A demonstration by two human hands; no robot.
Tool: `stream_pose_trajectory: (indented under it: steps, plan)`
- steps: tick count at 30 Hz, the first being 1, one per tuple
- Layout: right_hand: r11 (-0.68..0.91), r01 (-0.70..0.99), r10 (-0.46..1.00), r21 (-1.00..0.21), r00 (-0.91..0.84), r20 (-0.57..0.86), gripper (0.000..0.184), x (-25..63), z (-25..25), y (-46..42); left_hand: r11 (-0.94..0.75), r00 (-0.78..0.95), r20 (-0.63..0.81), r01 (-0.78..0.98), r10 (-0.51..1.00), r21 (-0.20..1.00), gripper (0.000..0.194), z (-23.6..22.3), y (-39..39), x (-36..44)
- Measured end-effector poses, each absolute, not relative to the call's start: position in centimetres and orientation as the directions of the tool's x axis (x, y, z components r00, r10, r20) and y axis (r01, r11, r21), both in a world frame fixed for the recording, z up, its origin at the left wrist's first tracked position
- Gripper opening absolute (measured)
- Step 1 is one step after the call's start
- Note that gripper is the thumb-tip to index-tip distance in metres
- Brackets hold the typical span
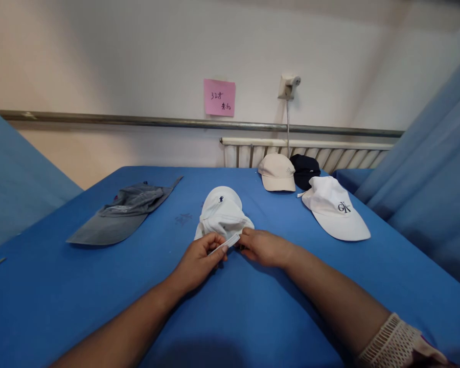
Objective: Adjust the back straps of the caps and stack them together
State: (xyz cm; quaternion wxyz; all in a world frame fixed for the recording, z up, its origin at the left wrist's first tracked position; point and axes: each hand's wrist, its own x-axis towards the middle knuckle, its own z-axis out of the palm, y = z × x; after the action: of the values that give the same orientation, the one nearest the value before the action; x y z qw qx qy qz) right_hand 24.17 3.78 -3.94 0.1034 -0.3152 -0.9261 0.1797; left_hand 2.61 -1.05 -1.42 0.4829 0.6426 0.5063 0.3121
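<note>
White cap with the little dark logo (223, 217) is what I'm on, running this from way over here. My left grip (200, 259) is closed down to a pinch, thumb on top and fingers under, with a thin white strip (232, 240) caught in it and the end poking out toward the right. Can't tell from my view whether that strip joins onto the cap. My right grip (266, 249) has its fingers curled in at the cap's near right edge, touching it, but the fingertips are tucked out of sight, so no idea how tight it is or if anything's pinched.

Cap itself sits mid-tabletop (157, 271), a bit crumpled, logo up, just beyond both grips with its near edge right at them. Well off to the left there's a grey cap (118, 220) lying flattened. Over on the right, another white cap (334, 209) with dark lettering, and behind it a beige cap (276, 171) right beside a black cap (305, 171), near the far edge.
</note>
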Motion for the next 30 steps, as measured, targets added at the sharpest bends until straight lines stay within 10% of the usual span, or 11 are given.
stream_pose_trajectory:
  steps: [30]
  plan:
    - [0.575, 0.645, 0.786, -0.504, -0.606, 0.121, 0.010, 23.1, -4.4, 2.3, -0.054, 0.346, -0.064, 0.320, 0.936, 0.946, 0.023, -1.2, -1.4, 2.5]
